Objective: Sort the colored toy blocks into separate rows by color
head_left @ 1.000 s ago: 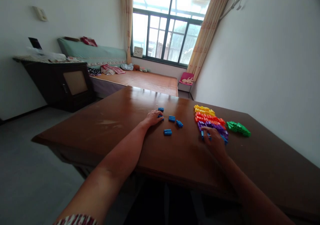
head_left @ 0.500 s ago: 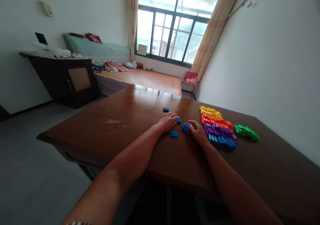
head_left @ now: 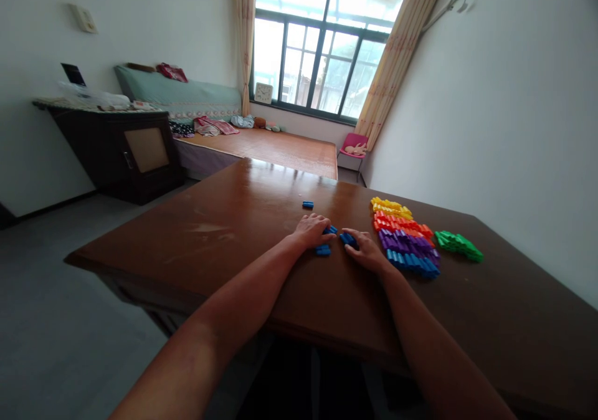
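On the brown table [head_left: 224, 220], my left hand [head_left: 310, 229] has its fingers and thumb bent round a few small blue plastic blocks [head_left: 331, 229]. Just to the right, my right hand [head_left: 367, 250] grips a small bunch of blue blocks [head_left: 346, 238] between thumb and fingers, partly hidden by them. Below my left hand lies a loose blue pair [head_left: 323, 250], and beyond it another blue pair [head_left: 308, 204]. Beside my right wrist, blue blocks [head_left: 411, 263] form a row against purple [head_left: 406, 243], red-orange [head_left: 402, 224] and yellow [head_left: 391, 207] rows.
Green blocks [head_left: 458, 245] lie in a separate group farther right. Past the table's far edge are a low bed [head_left: 289, 149] and a pink chair [head_left: 354, 144]. A dark cabinet [head_left: 116, 152] stands at the left, and a white wall [head_left: 514, 127] is at the right.
My right hand has shifted a little down, its fingers now spanning the blue bunch. My left hand has moved slightly down, closing round its blocks. The view has shifted slightly.
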The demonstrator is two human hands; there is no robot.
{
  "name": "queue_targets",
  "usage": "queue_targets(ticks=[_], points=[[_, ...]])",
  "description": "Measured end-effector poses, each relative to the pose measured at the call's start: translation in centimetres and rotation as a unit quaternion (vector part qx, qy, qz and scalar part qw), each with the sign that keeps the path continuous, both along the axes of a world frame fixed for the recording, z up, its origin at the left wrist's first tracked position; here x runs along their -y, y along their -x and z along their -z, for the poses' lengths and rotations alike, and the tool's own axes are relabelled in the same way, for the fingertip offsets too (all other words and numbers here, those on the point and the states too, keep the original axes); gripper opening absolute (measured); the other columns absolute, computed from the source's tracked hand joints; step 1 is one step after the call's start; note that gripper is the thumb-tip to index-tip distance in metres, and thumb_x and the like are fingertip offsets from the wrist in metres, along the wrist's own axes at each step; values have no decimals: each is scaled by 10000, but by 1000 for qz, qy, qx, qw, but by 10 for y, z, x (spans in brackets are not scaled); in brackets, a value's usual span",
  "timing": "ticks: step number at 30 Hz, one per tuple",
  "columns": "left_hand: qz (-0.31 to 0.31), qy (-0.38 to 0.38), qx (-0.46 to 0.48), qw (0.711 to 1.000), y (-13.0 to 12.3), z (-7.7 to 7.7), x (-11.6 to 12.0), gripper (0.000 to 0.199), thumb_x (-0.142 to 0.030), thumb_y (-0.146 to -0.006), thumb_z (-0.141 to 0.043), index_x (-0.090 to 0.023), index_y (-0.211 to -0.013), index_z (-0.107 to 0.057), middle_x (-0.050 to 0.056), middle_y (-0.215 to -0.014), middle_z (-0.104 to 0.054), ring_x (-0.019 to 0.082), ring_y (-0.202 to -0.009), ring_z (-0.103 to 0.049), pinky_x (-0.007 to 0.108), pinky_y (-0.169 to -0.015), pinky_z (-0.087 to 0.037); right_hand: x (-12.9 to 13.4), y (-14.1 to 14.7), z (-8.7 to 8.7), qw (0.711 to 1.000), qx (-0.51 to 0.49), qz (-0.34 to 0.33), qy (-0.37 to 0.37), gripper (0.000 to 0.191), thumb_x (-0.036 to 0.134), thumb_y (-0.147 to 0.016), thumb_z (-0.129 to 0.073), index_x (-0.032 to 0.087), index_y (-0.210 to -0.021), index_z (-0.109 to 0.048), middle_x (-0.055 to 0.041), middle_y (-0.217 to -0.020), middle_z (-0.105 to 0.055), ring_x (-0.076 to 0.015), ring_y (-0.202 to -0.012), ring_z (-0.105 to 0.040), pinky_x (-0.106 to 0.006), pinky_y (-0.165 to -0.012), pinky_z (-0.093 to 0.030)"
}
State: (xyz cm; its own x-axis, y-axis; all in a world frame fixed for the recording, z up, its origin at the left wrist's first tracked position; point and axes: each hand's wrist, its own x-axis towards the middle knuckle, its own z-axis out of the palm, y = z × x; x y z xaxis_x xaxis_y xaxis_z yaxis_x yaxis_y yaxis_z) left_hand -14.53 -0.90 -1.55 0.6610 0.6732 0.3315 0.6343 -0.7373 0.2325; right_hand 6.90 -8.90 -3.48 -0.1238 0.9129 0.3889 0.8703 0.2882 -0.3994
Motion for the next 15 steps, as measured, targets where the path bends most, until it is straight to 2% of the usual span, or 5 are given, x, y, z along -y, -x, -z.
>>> queue_targets(ticks=[4, 10, 13, 15], points=[[-35, 1, 0, 999, -4, 3, 1, 267, -454, -792, -637, -238, -947, -623, 65, -1027, -670, 274, -1008, -560, 405, -891, -415, 3, 0, -3, 999, 2, -32, 19, 486, 194, -744, -553, 236, -1225, -611, -46, -1109, -679, -215, -1019, -568, -374, -938, -455], [-76, 4, 26, 997, -2, 5, 3, 196, -357, -780, -643, -247, -941, -628, 50, -1000, -684, 267, -1022, -558, 429, -919, -395, 6, 10, -10, 998, -39, -17, 41, 360, 279, -747, -630, 216, -1101, -648, -41, -969, -689, -178, -820, -609, -345, -826, -492], [-73, -17, 52, 996, 4, 1, 1, 208, -322, -773, -646, -253, -968, -629, 38, -1030, -679, 254, -1056, -556, 409, -933, -404, 19, 10, -22, 997, -75, -24, 24, 371, 281, -728, -662, 210, -1091, -634, -56, -1011, -683, -172, -820, -616, -334, -807, -497], [-74, -23, 80, 994, 6, -5, 0, 232, -307, -782, -634, -252, -1006, -622, 31, -1038, -678, 240, -1050, -568, 381, -918, -430, 36, -2, -33, 994, -108, -13, 1, 389, 312, -736, -664, 209, -1109, -622, -59, -1015, -681, -175, -828, -624, -329, -792, -502]])
